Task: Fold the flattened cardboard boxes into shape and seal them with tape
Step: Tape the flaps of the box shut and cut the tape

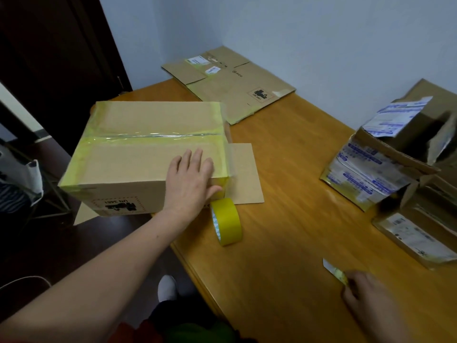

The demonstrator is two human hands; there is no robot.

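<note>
head view. the folded box [148,154] stands at the left edge of the tabletop [284,219], closed on top. yellow tape runs along its centre seam and round its top edges. a printed mark shows upside down on its near side.

left hand [190,177]: it lies flat on the box top at the near right corner, fingers straight and together, thumb hanging over the near edge. grip released, holding nothing.

right hand [366,293]: low at the near right, over the tabletop. fingers are curled, the grip grasping a small pale and yellow piece [333,269]. it is blurred, so i cannot tell what it is.

the tape roll [226,221], yellow, stands on its edge on the tabletop, just beside the box's near right corner and just below the left thumb.

a flat cardboard sheet [244,169] lies on the tabletop against the box's right side.

a flattened box [230,82] lies at the far end, against the wall, with labels and traces of yellow tape on it.

a stack of opened, labelled boxes [395,154] stands at the right edge.
</note>
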